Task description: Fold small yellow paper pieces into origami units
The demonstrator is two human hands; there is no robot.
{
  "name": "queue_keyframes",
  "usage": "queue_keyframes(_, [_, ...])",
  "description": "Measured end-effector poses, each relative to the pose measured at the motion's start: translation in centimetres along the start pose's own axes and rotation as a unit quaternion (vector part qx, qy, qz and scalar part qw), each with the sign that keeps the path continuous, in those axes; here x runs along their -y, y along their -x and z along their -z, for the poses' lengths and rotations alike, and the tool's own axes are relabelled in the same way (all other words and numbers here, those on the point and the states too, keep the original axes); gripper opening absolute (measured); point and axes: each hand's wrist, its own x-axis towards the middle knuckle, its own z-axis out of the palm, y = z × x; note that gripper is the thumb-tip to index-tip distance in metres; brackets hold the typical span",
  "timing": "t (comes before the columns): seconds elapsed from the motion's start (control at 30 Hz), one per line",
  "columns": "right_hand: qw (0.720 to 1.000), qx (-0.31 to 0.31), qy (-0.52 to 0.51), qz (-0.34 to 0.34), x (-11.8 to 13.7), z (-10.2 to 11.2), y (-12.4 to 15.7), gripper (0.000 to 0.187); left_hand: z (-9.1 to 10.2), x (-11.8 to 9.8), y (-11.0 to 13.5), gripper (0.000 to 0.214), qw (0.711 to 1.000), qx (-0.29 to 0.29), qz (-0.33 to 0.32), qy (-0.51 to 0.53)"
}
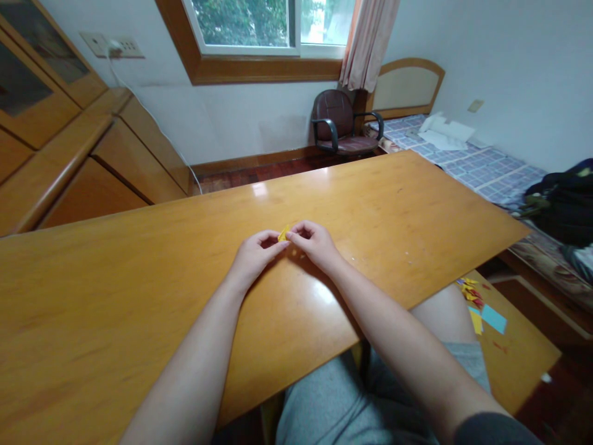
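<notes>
Between my two hands, just above the wooden table (139, 278), is a small folded piece of yellow paper (283, 233). My left hand (258, 252) pinches its left and lower side between thumb and fingers. From the other side my right hand (312, 242) grips it, the thumb pressed against its right edge. Fingertips cover part of the paper, and its exact folded shape is too small to make out.
Low on the right, a wooden bench (523, 364) bears several folded yellow and red paper pieces (471, 292), a blue sheet (494, 319) and a yellow sheet (475, 321). Beyond the table stand an armchair (340, 117) and a bed (491, 173) with a dark bag (563, 201).
</notes>
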Motion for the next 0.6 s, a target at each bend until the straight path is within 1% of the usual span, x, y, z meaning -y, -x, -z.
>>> queue_keyframes(0.07, [1.000,0.002,-0.001,0.000,0.06,-0.02,0.05,0.025,-0.04,-0.28,0.03,0.036,1.000,-0.001,0.008,0.008])
queue_keyframes(0.23, [1.000,0.018,-0.008,-0.003,-0.05,0.00,0.02,0.024,-0.04,-0.91,0.14,0.034,0.998,0.019,0.038,0.052])
queue_keyframes(0.3, [1.000,0.019,-0.004,0.013,-0.12,0.07,-0.08,0.023,0.06,-0.89,0.19,0.033,0.998,0.023,0.040,0.047])
queue_keyframes(0.43, [0.996,0.019,0.029,0.078,-0.06,0.32,-0.24,0.020,0.29,-0.57,0.28,0.028,0.998,0.030,0.044,0.044])
queue_keyframes(0.6, [0.995,0.043,0.027,0.087,0.18,0.57,-0.17,0.020,0.40,-0.40,0.29,0.023,0.996,0.027,0.059,0.068])
